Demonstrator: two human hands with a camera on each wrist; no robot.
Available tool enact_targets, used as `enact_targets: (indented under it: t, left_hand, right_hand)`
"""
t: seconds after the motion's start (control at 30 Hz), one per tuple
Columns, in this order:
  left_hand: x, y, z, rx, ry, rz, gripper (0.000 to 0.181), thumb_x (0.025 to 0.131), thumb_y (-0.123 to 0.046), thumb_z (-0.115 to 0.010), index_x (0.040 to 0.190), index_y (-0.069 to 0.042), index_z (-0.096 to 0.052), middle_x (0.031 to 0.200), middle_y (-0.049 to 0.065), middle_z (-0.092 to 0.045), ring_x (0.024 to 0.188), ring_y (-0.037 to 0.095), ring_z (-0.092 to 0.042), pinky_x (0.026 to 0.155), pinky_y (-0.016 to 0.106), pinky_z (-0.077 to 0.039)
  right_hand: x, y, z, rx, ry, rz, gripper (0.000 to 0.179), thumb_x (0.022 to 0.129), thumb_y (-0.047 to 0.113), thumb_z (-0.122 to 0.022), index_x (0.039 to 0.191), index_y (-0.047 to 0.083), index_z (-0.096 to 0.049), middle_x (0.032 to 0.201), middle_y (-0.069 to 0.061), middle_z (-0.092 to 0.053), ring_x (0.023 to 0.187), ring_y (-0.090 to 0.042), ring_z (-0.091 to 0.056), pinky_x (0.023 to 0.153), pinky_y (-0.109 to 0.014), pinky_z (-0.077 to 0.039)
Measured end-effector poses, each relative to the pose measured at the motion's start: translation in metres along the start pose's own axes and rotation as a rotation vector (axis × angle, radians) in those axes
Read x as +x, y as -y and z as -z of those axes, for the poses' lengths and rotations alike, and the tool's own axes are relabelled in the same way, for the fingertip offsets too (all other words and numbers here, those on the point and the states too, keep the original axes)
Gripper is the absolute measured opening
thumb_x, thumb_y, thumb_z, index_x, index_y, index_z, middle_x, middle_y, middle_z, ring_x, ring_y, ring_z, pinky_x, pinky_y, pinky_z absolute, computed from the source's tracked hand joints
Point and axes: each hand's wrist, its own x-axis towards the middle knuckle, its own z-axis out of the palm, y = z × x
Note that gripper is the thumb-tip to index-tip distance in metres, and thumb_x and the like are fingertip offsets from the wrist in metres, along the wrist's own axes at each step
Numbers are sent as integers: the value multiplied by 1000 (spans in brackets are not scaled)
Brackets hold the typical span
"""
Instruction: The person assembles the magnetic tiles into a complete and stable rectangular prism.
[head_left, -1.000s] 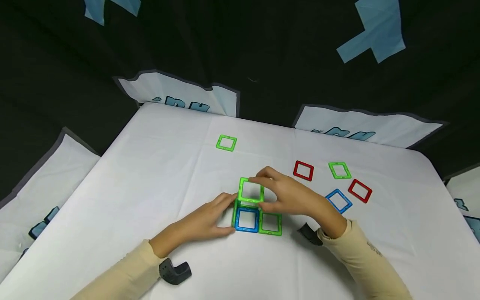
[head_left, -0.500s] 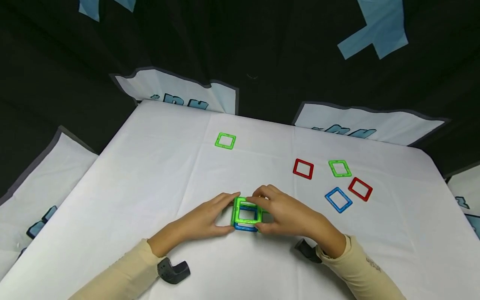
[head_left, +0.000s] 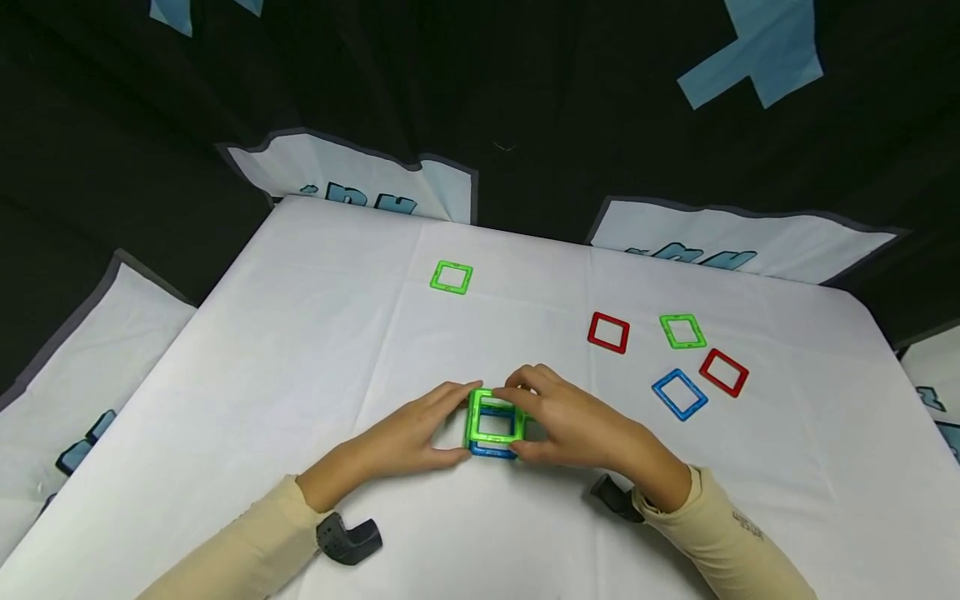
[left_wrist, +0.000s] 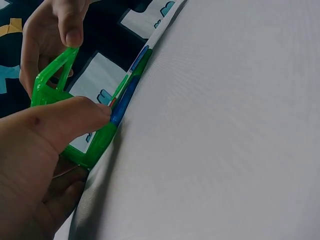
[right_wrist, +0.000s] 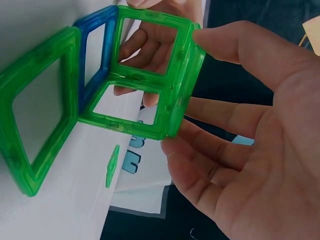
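A small build of square magnetic tiles stands on the white table. At its base lie a blue tile [head_left: 492,452] and, beside it on the right, a flat green tile [right_wrist: 70,80], mostly hidden by a hand in the head view. Two green tiles stand upright on the blue one, a left wall [right_wrist: 150,16] and a back wall [right_wrist: 125,127]. My left hand [head_left: 405,437] grips the left wall, thumb across its face. My right hand [head_left: 570,421] pinches another green tile [head_left: 493,437] by its edges, lying across the tops of the walls.
Loose on the white table [head_left: 300,292] lie a green tile [head_left: 452,291] at the back, a red tile [head_left: 608,347], another green tile [head_left: 683,344], a second red tile [head_left: 723,387] and a blue tile [head_left: 679,413] on the right. A dark curtain [head_left: 525,100] hangs behind.
My right hand has come down toward the front with its green tile, from behind the build onto its top. My left hand has stayed at the left wall.
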Motion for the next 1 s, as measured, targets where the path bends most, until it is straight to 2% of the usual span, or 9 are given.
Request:
enact_targets:
  t: [0.43,0.57,0.67,0.83,1.0]
  left_hand:
    - [-5,1,3,-9,-6,3,77,80,-31,-68,142,-8,-27,129,2,-45,117,13,-48,100,36,-41]
    - [-4,1,1,-24,-10,0,75,81,-31,-66,142,-9,-28,129,1,-45,117,12,-48,100,36,-41]
    - [-2,0,-1,-28,-9,-1,75,82,-31,-66,142,-9,-28,128,1,-45,117,12,-48,100,36,-41]
    - [1,-1,-3,-17,-2,8,76,81,-32,-66,142,-10,-28,128,1,-46,118,12,-47,100,35,-40]
    - [0,-1,-3,-8,-2,11,76,80,-32,-67,142,-10,-29,127,0,-46,118,12,-47,100,35,-40]
  right_hand:
    - [3,4,3,1,24,-15,53,77,32,-71,122,8,-57,116,-3,-51,106,-15,-48,88,-30,-48]
    - [3,-4,6,28,34,-18,52,80,38,-67,123,11,-57,122,-3,-51,112,-17,-47,92,-35,-46]
    - [8,-17,10,91,47,-51,52,82,40,-65,124,11,-56,126,-5,-50,118,-21,-45,97,-40,-43]
    - [34,-55,17,173,64,-142,49,85,34,-63,124,7,-55,128,-9,-50,120,-25,-46,99,-44,-40]
    - [83,-86,20,129,101,-230,51,87,33,-60,129,5,-50,132,-15,-46,123,-29,-44,103,-45,-36]
